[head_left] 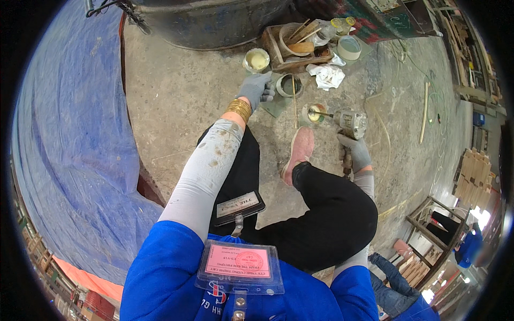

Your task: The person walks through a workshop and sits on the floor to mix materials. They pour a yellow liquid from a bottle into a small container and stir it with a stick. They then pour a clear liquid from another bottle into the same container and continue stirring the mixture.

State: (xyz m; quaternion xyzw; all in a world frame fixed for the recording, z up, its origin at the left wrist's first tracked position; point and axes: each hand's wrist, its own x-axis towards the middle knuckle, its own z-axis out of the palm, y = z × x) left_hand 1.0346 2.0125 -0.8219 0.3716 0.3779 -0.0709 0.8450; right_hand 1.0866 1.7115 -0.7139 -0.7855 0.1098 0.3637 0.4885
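My right hand (356, 151), in a grey glove, grips a power drill (352, 123) with a metal body. The drill's shaft points left into a small cup (315, 113) with pale yellowish stuff inside. My left hand (257, 89), also gloved in grey, is closed, its fingers curled; anything inside them is hidden. It sits just below a bowl of cream-coloured paste (256, 60) and left of a round open tin (289, 85). A thin stick (294, 101) stands or leans at that tin's right side. Below the left hand lies a greenish flat piece (274, 107).
A wooden box (278, 61) holds a tub with brushes and sticks. Beside it are crumpled white paper (326, 76) and a tape-like roll (349, 47). A large dark vessel (209, 27) stands behind; a blue tarpaulin (75, 139) covers the left. Another person (399, 291) is at lower right.
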